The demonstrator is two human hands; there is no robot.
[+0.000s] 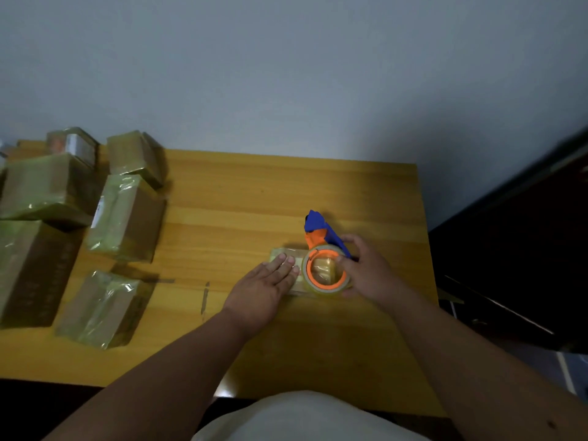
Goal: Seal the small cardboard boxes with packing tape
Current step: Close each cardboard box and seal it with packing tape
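A small flat cardboard box (288, 253) lies on the yellow wooden table (241, 198), right of centre. My left hand (265, 286) presses flat on its top with straight fingers. My right hand (366, 268) grips a tape dispenser (324, 249) with a blue and orange frame. Its roll of clear tape on an orange core sits over the right part of the box. Most of the box is hidden under the hand and the roll.
Several taped cardboard boxes (125, 218) of different sizes are grouped on the left side of the table. A stray strip of tape (204, 300) sticks to the tabletop near my left forearm. Dark furniture (515, 249) stands past the table's right edge.
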